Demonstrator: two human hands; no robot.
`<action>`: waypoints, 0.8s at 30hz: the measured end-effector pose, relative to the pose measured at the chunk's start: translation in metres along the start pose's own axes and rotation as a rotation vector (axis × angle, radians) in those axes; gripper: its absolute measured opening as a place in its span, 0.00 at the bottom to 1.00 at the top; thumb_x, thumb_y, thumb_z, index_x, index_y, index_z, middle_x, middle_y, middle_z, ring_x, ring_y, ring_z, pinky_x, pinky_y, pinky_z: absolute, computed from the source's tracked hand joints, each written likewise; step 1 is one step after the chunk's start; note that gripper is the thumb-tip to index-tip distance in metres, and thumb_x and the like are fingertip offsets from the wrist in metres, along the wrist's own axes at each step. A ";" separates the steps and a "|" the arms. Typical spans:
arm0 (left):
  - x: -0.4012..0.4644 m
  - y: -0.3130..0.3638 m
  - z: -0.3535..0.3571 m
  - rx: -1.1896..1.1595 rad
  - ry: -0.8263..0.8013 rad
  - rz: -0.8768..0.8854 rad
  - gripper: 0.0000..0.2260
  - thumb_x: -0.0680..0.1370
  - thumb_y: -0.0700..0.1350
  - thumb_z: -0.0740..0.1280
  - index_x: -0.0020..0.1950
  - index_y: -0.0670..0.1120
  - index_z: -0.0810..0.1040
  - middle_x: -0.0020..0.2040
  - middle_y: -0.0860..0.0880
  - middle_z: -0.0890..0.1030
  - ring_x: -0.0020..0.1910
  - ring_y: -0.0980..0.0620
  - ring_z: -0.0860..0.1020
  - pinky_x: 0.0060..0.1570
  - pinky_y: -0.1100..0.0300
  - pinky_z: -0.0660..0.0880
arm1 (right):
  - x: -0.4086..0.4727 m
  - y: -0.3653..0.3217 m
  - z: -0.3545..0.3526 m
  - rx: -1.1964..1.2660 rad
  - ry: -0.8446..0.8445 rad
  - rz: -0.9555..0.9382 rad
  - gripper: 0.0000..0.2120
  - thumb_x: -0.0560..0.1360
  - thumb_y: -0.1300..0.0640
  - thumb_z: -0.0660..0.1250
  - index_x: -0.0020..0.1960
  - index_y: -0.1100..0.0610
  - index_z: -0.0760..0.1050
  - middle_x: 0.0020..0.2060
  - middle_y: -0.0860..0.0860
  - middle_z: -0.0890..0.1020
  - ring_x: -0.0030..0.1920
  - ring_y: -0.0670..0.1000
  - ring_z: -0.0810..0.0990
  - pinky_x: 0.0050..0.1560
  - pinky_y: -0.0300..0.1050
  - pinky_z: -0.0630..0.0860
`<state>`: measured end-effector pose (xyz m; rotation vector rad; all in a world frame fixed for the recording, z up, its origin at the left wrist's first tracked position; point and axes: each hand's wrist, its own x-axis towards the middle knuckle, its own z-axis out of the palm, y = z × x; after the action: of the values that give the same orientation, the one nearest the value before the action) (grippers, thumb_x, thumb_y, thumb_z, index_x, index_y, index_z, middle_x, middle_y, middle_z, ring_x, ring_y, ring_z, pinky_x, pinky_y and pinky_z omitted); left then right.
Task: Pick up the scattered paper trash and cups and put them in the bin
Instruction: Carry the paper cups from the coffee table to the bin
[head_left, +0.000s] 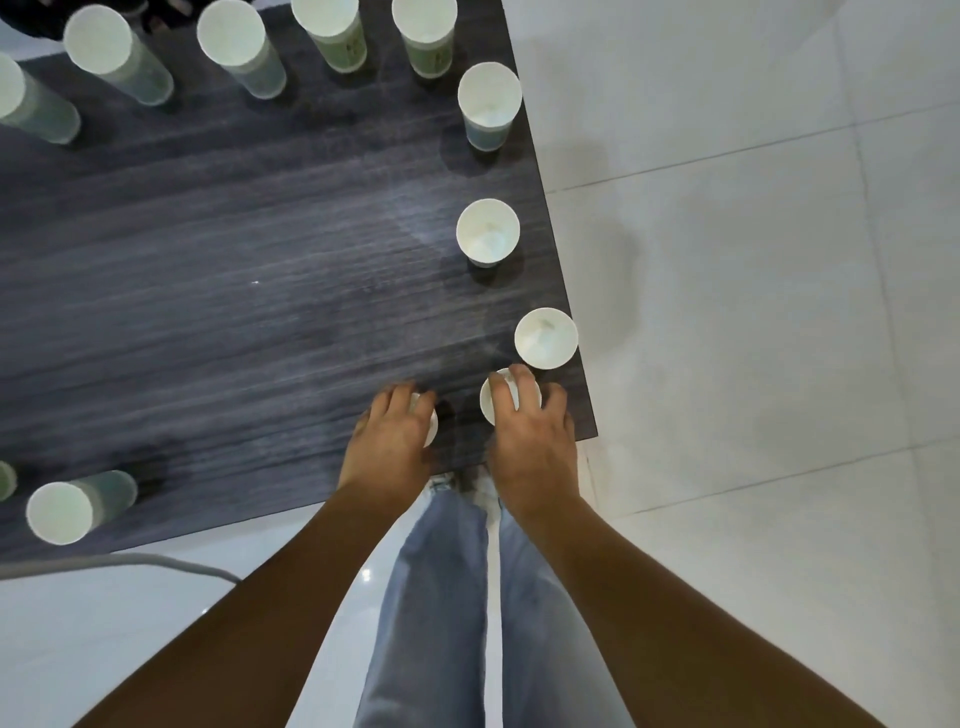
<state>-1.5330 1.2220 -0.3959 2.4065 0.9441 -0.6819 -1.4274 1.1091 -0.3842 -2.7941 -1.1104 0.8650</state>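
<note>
Two bare forearms reach forward over a pair of light blue jeans (447, 597) toward the near right corner of a dark wood-grain table (234, 291). The left hand (389, 441) lies over a white paper cup (429, 423), fingers curled down across its rim, so that only a sliver of the cup shows at the hand's right side. The right hand (530, 431) covers a second cup (491, 402), fingers bent over its mouth and gripping it; part of the rim shows on the left.

Twelve paper cups are in view in all. Besides the two under the hands, three stand upright along the table's right edge: one just beyond the right hand (545, 338), one further up (488, 231) and one near the far corner (489, 98). Five more line the far side, one of them cut off by the left border. Another stands at the near left (62, 512), with a sliver of a further cup at the border beside it. All are white inside and empty, with pale green printed sides.

A grey cable (130, 561) crosses the white tiled floor (753, 312) below the table's near edge.
</note>
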 end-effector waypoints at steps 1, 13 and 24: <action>0.000 0.000 0.000 0.005 -0.001 0.002 0.29 0.73 0.47 0.72 0.72 0.51 0.64 0.71 0.49 0.65 0.70 0.47 0.64 0.67 0.51 0.67 | -0.001 -0.002 0.001 0.011 0.006 0.004 0.36 0.69 0.59 0.75 0.72 0.54 0.64 0.71 0.54 0.67 0.64 0.61 0.69 0.60 0.54 0.74; 0.003 -0.001 -0.008 0.040 -0.025 0.046 0.29 0.74 0.46 0.71 0.72 0.50 0.63 0.71 0.49 0.64 0.71 0.47 0.61 0.66 0.49 0.68 | 0.007 -0.011 0.004 0.056 -0.138 0.019 0.43 0.70 0.56 0.76 0.76 0.49 0.54 0.76 0.52 0.56 0.72 0.61 0.59 0.69 0.56 0.66; -0.011 0.024 -0.038 0.113 -0.099 0.082 0.29 0.74 0.47 0.70 0.72 0.50 0.64 0.70 0.49 0.65 0.69 0.47 0.63 0.60 0.52 0.72 | -0.021 -0.008 -0.025 0.132 -0.121 0.045 0.31 0.71 0.59 0.74 0.69 0.52 0.62 0.69 0.53 0.65 0.66 0.57 0.65 0.61 0.50 0.74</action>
<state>-1.5122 1.2229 -0.3548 2.4684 0.7815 -0.8352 -1.4324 1.1061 -0.3508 -2.7006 -0.9676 1.0818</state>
